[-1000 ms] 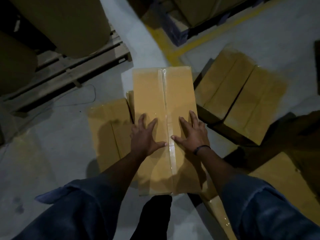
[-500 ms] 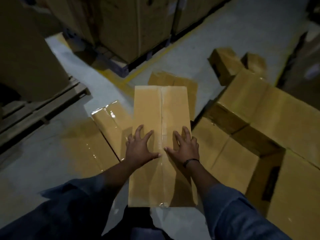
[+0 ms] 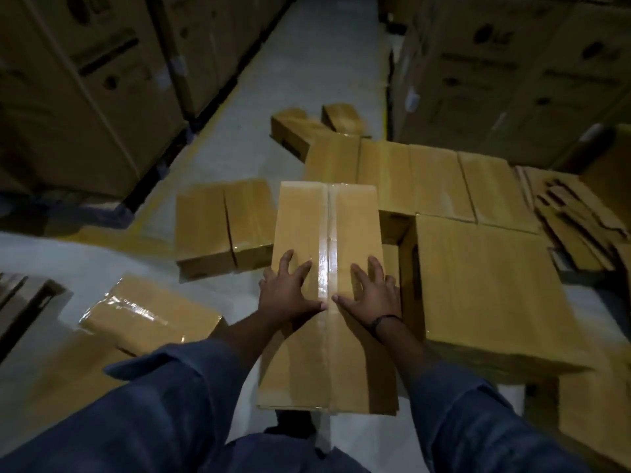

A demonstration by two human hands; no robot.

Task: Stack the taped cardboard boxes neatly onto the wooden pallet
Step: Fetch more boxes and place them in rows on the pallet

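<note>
Left hand (image 3: 286, 295), right hand (image 3: 370, 297) on taped box (image 3: 300, 216), LG cartons (image 3: 512, 63)

1. The left hand (image 3: 286, 295) and right hand (image 3: 370, 297) lie flat on the taped box (image 3: 317, 227), hiding the top surface under the fingers (image 3: 285, 262) and palms.
2. The support beneath the box is hidden (the box itself blocks it).
3. Printing on the large cartons (image 3: 512, 63) far beyond the fingers is too blurred to read.
4. The flat item (image 3: 24, 302) far left of the fingers is cut by the frame edge; type undeterminable.
5. The 2 sleeves (image 3: 153, 404) are cut by the bottom edge.
</note>
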